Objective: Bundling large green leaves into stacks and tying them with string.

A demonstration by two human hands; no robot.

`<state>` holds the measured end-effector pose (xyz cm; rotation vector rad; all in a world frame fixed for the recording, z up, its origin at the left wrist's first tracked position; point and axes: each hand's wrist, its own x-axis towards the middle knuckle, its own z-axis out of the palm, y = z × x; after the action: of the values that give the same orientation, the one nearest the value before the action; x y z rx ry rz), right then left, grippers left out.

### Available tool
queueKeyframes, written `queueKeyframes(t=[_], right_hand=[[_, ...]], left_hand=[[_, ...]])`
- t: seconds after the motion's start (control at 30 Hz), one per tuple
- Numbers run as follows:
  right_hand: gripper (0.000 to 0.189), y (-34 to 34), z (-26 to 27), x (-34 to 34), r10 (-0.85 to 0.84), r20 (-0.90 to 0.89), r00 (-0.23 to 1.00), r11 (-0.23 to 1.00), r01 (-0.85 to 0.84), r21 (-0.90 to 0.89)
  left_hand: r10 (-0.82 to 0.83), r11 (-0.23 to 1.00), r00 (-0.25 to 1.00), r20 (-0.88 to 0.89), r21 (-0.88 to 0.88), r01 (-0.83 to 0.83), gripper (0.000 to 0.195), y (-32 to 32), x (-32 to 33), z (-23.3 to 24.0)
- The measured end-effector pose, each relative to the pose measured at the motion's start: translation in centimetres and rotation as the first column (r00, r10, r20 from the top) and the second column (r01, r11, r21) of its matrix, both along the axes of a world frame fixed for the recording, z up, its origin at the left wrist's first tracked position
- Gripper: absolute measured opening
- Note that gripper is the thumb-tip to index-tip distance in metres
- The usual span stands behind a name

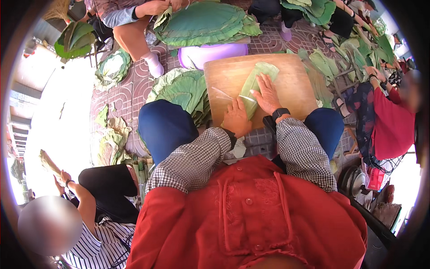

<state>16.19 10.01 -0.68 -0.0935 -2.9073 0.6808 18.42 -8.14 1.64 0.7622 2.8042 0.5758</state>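
Observation:
A long folded bundle of green leaves (261, 71) lies slantwise on a wooden board (292, 72) before my knees. Around its middle runs a narrow white tie strip (248, 99); loose pale strands (220, 93) trail from it to the left. My left hand (237, 116) holds the lower left side of the bundle, with its fingertips close to the strip. Across the bundle's right side my right hand (268, 95) presses down, fingers spread towards the upper end and thumb near the strip. Part of the bundle is hidden under both hands.
Large flat leaves (181, 89) are stacked left of the board. Beyond it stands a purple basin (211, 53) under a broad leaf pile (205, 22), where another person's hands (154, 7) work. Co-workers sit left and right; leaves (322, 62) are heaped at right.

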Motion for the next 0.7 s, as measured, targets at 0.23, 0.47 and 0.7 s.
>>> queueKeyframes(t=[0.23,0.47,0.7], right_hand=[[0.056,3.7,4.0,0.2,-0.326,-0.234,0.916,0.813,0.145,-0.563],[0.055,0.0,2.2,0.7,-0.086,-0.21,0.974,0.946,0.014,-0.324],[0.053,-3.2,1.0,-0.1,0.193,-0.119,0.974,0.981,-0.191,0.03]], left_hand=[[-0.375,0.486,0.264,0.889,0.43,-0.76,0.049,-0.5,-4.6,1.0],[0.256,0.778,0.747,0.613,0.329,-0.536,0.046,-0.3,-4.3,-3.1],[0.105,0.99,0.992,-0.073,0.103,-0.098,0.087,0.4,-1.6,-1.3]])
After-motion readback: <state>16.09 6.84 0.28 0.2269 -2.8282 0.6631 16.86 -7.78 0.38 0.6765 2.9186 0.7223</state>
